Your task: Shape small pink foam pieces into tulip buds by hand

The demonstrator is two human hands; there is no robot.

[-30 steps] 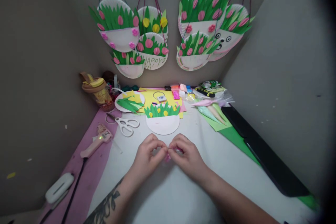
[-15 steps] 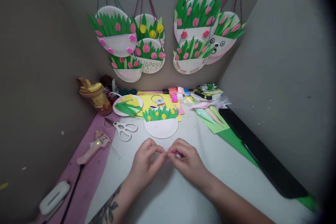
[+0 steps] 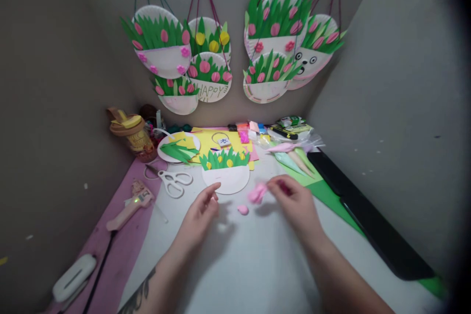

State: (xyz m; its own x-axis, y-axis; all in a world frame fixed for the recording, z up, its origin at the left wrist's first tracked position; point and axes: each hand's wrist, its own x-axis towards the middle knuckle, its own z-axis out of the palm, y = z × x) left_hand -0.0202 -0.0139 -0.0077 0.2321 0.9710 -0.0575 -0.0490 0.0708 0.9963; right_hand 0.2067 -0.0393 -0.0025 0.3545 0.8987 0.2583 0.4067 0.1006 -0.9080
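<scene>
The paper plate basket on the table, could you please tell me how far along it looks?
Done: the paper plate basket already carries green grass and yellow flowers. In hand: the right hand holds a blurred pink paper piece; the left hand hovers open. One small pink piece lies on the table. Left: no pink pieces are on the basket yet.
</scene>
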